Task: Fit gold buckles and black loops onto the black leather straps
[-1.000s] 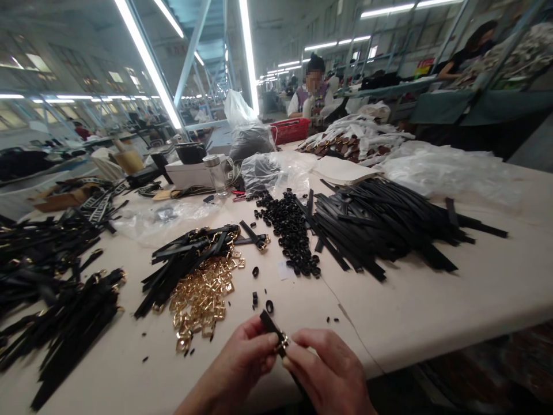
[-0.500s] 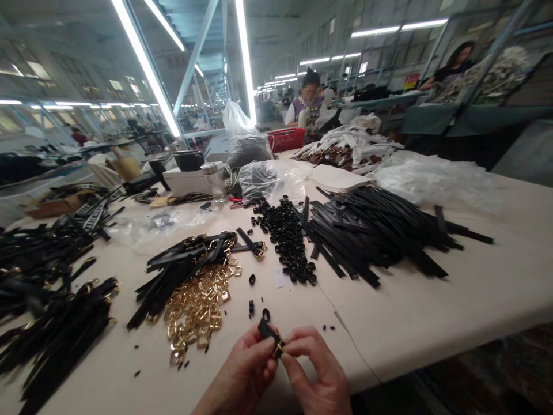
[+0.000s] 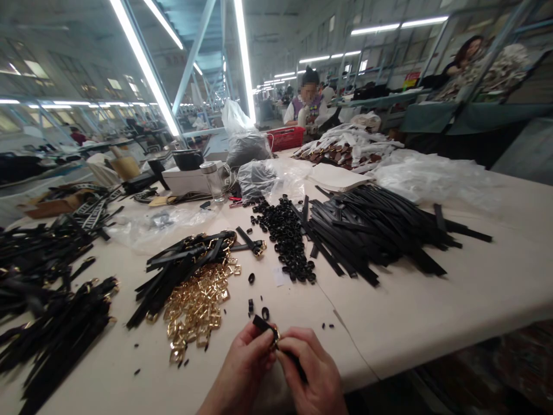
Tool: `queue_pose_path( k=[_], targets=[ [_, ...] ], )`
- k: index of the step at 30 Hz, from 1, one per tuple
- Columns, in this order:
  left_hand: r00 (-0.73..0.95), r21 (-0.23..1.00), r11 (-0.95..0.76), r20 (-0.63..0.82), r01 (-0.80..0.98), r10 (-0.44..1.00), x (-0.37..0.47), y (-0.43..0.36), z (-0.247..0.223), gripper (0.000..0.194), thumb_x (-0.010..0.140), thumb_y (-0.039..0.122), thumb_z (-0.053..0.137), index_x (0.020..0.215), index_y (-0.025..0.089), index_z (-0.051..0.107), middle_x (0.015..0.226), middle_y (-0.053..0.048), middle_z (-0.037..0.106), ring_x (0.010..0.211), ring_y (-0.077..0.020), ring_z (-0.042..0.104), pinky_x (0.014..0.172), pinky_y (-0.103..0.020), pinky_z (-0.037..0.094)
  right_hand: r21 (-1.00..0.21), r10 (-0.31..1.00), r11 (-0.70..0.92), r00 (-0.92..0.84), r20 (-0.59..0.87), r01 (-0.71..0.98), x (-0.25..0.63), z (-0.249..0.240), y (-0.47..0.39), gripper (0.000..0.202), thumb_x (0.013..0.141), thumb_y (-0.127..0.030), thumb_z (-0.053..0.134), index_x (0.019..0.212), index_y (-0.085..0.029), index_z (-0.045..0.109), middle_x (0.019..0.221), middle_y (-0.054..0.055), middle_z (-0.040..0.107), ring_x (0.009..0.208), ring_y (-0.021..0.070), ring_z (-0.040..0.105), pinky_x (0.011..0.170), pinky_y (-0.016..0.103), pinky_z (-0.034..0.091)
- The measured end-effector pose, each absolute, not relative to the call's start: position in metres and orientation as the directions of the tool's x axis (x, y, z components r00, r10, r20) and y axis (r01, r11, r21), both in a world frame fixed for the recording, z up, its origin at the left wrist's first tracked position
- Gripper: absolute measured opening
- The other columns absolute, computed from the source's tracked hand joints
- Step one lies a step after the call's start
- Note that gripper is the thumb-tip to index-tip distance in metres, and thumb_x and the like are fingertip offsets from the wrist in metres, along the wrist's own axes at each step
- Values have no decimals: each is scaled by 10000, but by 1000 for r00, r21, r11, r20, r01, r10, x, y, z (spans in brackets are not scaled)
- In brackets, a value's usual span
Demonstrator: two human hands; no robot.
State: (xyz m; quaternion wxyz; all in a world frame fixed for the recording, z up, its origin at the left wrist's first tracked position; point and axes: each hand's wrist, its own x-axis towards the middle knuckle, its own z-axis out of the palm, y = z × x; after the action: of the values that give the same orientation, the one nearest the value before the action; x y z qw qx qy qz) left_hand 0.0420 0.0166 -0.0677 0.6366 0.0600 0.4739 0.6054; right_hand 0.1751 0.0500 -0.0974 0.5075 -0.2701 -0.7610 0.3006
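Observation:
Near the table's front edge, my left hand [image 3: 247,363] is closed on a black strap [image 3: 262,325] whose flat end sticks out past the thumb. A gold buckle [image 3: 276,336] shows on the strap between both hands. My right hand [image 3: 309,363] pinches the strap just beside the buckle, and a dark length of it runs under those fingers. Small black loops [image 3: 265,313] lie just beyond the hands. To the left is a pile of gold buckles [image 3: 194,311], with buckled black straps [image 3: 181,265] over its far end.
A heap of black loops [image 3: 287,236] lies mid-table, with loose black straps [image 3: 371,225] to its right. More buckled straps [image 3: 64,328] lie far left. Farther back are a glass jar [image 3: 212,181], plastic bags [image 3: 246,144] and a red basket [image 3: 285,138]. A person [image 3: 307,101] sits beyond.
The strap and buckle have shifted slightly up and left with my hands. More of the strap now shows under my right fingers, which are more curled over it.

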Motion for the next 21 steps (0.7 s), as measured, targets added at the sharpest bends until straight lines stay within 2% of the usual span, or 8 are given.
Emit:
queue_pose_path(
  k=[7,12,17,21],
  targets=[
    [-131,638,277,-515,-718,847,38,17,-64,313,618,244,920,822,113,722,708,-4,650,594,-80,567,564,-181,448,-568,595,797,-425,682,205,178,-92,50,162,984,-152,479,1078,-176,609,1004,84,656,892,185,660,799,290,586],
    [-58,680,336,-486,-651,872,34,20,-65,243,671,214,875,839,107,736,752,-30,677,634,-100,596,604,-199,465,-574,590,790,-517,620,214,191,-84,58,176,1030,-247,445,1107,-208,599,1004,66,660,897,168,666,787,261,582],
    [50,726,388,-441,-568,896,33,21,-65,244,708,214,835,898,83,751,809,-68,702,648,-107,597,579,-191,427,-484,516,844,-589,621,230,200,-75,61,218,1040,-273,437,1147,-237,623,1085,61,676,935,180,666,795,269,561],
    [63,735,404,-444,-545,894,38,19,-62,210,738,195,801,911,87,751,800,-78,711,683,-121,609,608,-194,422,-539,538,823,-545,643,177,196,-71,59,210,1046,-297,441,1083,-228,635,1009,32,699,867,153,663,767,248,542]
  ],
)
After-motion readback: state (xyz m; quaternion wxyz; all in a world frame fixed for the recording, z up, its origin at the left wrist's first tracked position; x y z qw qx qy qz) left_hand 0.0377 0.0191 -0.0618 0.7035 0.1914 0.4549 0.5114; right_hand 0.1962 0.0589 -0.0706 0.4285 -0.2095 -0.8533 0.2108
